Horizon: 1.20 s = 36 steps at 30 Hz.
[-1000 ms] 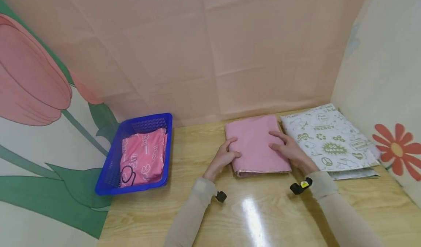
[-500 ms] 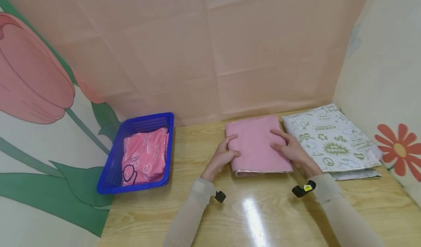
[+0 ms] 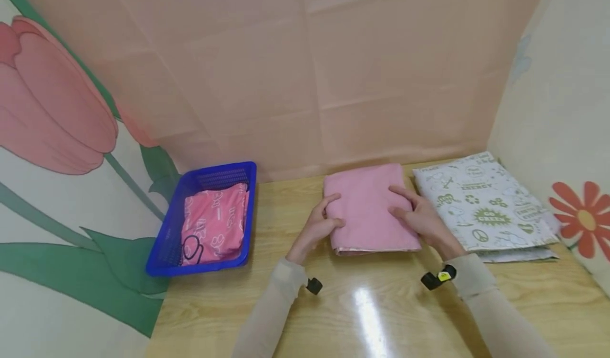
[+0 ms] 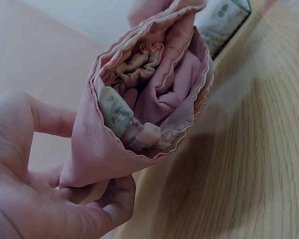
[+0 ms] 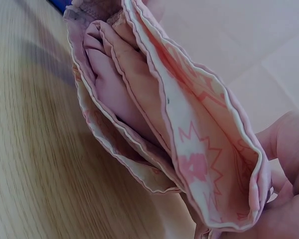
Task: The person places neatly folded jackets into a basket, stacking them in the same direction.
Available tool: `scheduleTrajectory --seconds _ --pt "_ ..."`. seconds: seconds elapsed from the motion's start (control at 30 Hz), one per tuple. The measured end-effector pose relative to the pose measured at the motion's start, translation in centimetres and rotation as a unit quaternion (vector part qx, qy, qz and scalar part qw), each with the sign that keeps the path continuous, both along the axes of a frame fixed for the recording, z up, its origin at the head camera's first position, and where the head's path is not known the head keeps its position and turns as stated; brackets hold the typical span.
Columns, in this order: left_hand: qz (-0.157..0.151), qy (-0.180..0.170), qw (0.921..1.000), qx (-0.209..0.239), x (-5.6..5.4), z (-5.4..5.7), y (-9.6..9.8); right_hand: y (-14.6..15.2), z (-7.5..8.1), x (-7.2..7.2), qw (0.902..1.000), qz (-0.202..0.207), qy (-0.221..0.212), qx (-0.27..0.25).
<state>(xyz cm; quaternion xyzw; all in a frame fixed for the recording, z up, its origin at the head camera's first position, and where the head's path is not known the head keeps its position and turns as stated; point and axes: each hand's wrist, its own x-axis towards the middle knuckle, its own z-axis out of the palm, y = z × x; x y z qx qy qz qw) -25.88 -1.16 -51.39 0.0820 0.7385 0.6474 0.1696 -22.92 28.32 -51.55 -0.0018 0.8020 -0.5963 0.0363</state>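
While the left hand [image 3: 318, 225] is curling round the left edge of the folded pink cloth [image 3: 364, 209], the right hand [image 3: 424, 220] is holding the opposite edge, its thumb and one finger lying apart on the upper face. Both hands are pinching the sides; the lower fingers are largely hiding beneath, so their exact lie cannot be told. Between them, the cloth is lying near the middle of the wooden table [image 3: 329, 326], its open end facing the person. Whether any part is lifting off the wood is unclear. Inside that end, bunched pink folds [image 4: 159, 104] are showing in the left wrist view, and a pale printed lining [image 5: 194, 154] in the right one.

Just to the right, a white cloth with green print [image 3: 476, 199] is lying flat, close to the right hand. Well off to the left, a blue basket [image 3: 164, 247] is holding another pink cloth [image 3: 214, 220], folded and printed with white figures.

Judging from this, the person is steadying and squaring the folded cloth. Any next move seems to be calling for an even grip on both sides, since the layers are gaping at the near end and could be slipping apart.
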Motion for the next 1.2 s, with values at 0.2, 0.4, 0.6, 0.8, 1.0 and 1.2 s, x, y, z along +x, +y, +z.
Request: scheduleTrajectory --seconds 0.2,0.4,0.6,0.8,1.0,1.2 --pt "0.003 0.010 0.9999 -0.011 0.2 0.6 -1.4 -1.3 0.8 -0.1 0.9999 0.008 0.003 -0.006" --pt "0.011 0.013 0.9999 -0.002 0.6 1.2 -2.8 -2.8 1.6 0.0 0.9992 0.024 0.010 -0.031" --pt "0.017 0.032 0.9993 -0.003 1.0 2.1 -4.3 -4.0 2.6 0.4 0.9992 0.033 0.018 -0.015" --pt "0.022 0.050 0.9985 -0.006 1.3 3.0 -5.6 -5.2 3.3 0.3 0.9981 0.053 0.021 -0.022" --pt "0.026 0.061 0.9976 -0.020 1.6 3.9 -7.1 -6.5 3.5 -0.1 0.9960 0.064 0.045 -0.043" --pt "0.032 0.070 0.9966 -0.031 2.0 5.2 -8.7 -7.9 4.1 -0.3 0.9925 0.088 0.052 -0.067"
